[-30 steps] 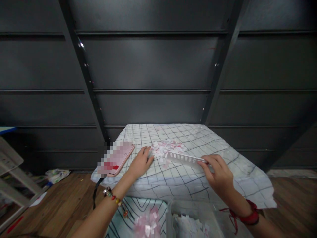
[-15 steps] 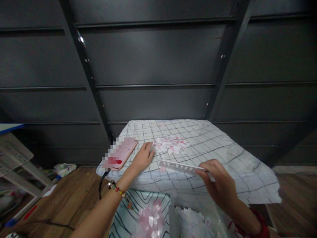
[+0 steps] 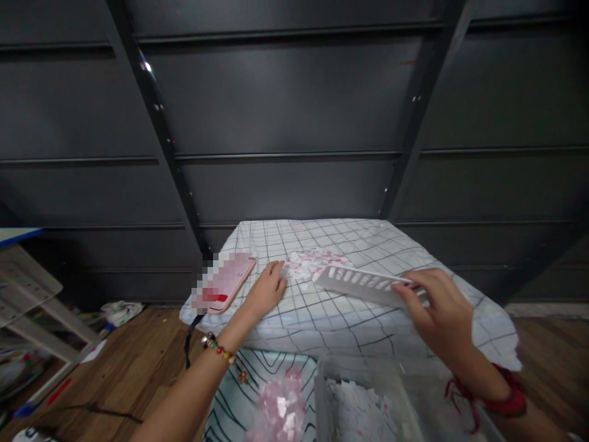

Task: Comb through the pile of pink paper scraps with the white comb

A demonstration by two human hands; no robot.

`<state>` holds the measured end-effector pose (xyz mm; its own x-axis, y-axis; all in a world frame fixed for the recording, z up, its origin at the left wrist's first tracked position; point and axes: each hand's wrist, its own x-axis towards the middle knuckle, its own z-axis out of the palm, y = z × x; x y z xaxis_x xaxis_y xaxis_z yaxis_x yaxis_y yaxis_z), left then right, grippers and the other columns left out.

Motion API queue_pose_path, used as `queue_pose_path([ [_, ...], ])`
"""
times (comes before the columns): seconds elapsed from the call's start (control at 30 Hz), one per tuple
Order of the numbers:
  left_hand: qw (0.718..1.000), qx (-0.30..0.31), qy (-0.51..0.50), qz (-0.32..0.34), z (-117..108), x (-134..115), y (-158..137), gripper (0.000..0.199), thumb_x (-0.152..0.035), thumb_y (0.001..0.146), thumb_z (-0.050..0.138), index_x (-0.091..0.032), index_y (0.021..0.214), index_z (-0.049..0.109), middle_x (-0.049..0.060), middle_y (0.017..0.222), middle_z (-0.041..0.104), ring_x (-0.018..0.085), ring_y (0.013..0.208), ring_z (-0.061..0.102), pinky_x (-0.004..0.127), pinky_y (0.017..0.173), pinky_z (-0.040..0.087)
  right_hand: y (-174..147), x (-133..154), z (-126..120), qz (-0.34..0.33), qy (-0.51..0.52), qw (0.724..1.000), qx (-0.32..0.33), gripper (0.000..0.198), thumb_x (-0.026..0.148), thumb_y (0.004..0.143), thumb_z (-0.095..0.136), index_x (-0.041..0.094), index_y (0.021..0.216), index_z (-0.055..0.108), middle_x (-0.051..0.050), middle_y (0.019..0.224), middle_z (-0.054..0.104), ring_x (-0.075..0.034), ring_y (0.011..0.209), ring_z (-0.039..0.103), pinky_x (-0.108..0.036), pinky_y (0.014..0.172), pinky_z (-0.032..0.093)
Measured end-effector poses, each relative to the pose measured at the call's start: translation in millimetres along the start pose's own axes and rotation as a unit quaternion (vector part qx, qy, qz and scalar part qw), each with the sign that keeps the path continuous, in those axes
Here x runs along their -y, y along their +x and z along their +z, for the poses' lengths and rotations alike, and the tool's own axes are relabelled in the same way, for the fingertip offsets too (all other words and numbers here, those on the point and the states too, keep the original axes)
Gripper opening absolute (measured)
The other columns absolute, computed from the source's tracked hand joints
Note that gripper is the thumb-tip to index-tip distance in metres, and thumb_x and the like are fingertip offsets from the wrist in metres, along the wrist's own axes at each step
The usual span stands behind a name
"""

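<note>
Scraps (image 3: 309,263) lie between hands: left hand (image 3: 267,287) nearer, loosely extended at their left edge; right hand (image 3: 439,310) grips tray (image 3: 361,288) crosswise, far end beside them.

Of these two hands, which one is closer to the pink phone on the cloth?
The left hand. It is beside the pink phone, between it and the paper scraps; the right hand is farther off, across the cloth, holding a white slotted tray.
</note>
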<state>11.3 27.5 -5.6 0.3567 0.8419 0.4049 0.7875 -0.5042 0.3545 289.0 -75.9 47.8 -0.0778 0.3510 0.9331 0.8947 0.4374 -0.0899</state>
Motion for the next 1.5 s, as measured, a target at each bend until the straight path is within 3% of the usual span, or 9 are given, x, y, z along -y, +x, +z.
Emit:
queue_pose_path([
  [0.17, 0.998, -0.006, 0.05, 0.023, -3, -5, 0, 0.038, -0.022, 0.085, 0.039, -0.012, 0.123, 0.041, 0.016, 0.127, 0.042, 0.025, 0.118, 0.042, 0.041, 0.099, 0.036, 4, -58, 9, 0.027, -0.006, 0.999, 0.039, 0.013, 0.031, 0.082, 0.051, 0.019, 0.083, 0.056, -0.002, 0.074, 0.055, -0.014, 0.065, 0.053, -0.028, 0.06, 0.043],
  [0.3, 0.994, -0.002, 0.09, 0.062, -7, -11, 0, 0.038, -0.021, 0.085, 0.041, -0.015, 0.123, 0.042, 0.014, 0.129, 0.041, 0.026, 0.119, 0.041, 0.041, 0.098, 0.038, 0, -73, 9, 0.021, -0.006, 0.998, 0.051, 0.014, 0.031, 0.083, 0.05, 0.018, 0.084, 0.056, -0.002, 0.074, 0.054, -0.014, 0.065, 0.053, -0.027, 0.058, 0.043],
  [0.5, 0.994, 0.01, 0.092, 0.064, -4, -9, 0, 0.039, -0.023, 0.086, 0.04, -0.013, 0.124, 0.041, 0.015, 0.129, 0.042, 0.026, 0.117, 0.043, 0.041, 0.097, 0.04, -2, -72, 0, 0.007, -0.013, 0.998, 0.058, 0.014, 0.031, 0.083, 0.049, 0.019, 0.082, 0.056, -0.003, 0.074, 0.056, -0.015, 0.068, 0.055, -0.028, 0.061, 0.044],
  [0.67, 0.996, -0.001, 0.066, 0.062, -2, -5, 0, 0.038, -0.024, 0.086, 0.042, -0.015, 0.122, 0.043, 0.013, 0.126, 0.045, 0.024, 0.115, 0.045, 0.04, 0.098, 0.039, 0, -58, -3, 0.002, 0.018, 0.998, 0.068, 0.008, 0.026, 0.083, 0.05, 0.02, 0.083, 0.055, -0.003, 0.073, 0.054, -0.014, 0.063, 0.053, -0.025, 0.054, 0.043],
  [0.87, 0.998, 0.009, 0.027, 0.052, -2, -4, 1, 0.037, -0.024, 0.086, 0.041, -0.014, 0.122, 0.043, 0.013, 0.125, 0.045, 0.023, 0.116, 0.044, 0.039, 0.1, 0.037, 12, -27, 18, -0.046, 0.058, 0.995, 0.065, 0.005, 0.018, 0.083, 0.049, 0.02, 0.083, 0.054, -0.002, 0.073, 0.053, -0.013, 0.066, 0.053, -0.025, 0.058, 0.044],
  [1.17, 0.999, 0.006, -0.002, 0.031, 0, -2, 1, 0.04, -0.025, 0.085, 0.042, -0.013, 0.123, 0.042, 0.013, 0.124, 0.045, 0.023, 0.117, 0.043, 0.04, 0.101, 0.035, 25, -9, 43, -0.061, 0.113, 0.988, 0.084, 0.007, 0.018, 0.084, 0.049, 0.019, 0.084, 0.055, -0.002, 0.073, 0.054, -0.013, 0.068, 0.055, -0.024, 0.061, 0.045],
  [1.37, 0.999, -0.005, -0.006, 0.032, 0, -2, 0, 0.039, -0.024, 0.084, 0.043, -0.013, 0.121, 0.043, 0.013, 0.123, 0.046, 0.023, 0.115, 0.045, 0.041, 0.1, 0.036, 30, -17, 31, -0.069, 0.161, 0.974, 0.145, 0.007, 0.018, 0.083, 0.049, 0.019, 0.081, 0.055, -0.002, 0.072, 0.055, -0.012, 0.066, 0.054, -0.024, 0.06, 0.044],
  [1.5, 0.999, 0.0, 0.003, 0.034, -1, -4, -1, 0.039, -0.024, 0.085, 0.042, -0.012, 0.122, 0.043, 0.014, 0.124, 0.045, 0.024, 0.115, 0.044, 0.04, 0.099, 0.037, 30, -28, 22, -0.044, 0.157, 0.979, 0.125, 0.004, 0.019, 0.082, 0.052, 0.02, 0.079, 0.054, -0.002, 0.071, 0.055, -0.013, 0.067, 0.053, -0.025, 0.06, 0.043],
])
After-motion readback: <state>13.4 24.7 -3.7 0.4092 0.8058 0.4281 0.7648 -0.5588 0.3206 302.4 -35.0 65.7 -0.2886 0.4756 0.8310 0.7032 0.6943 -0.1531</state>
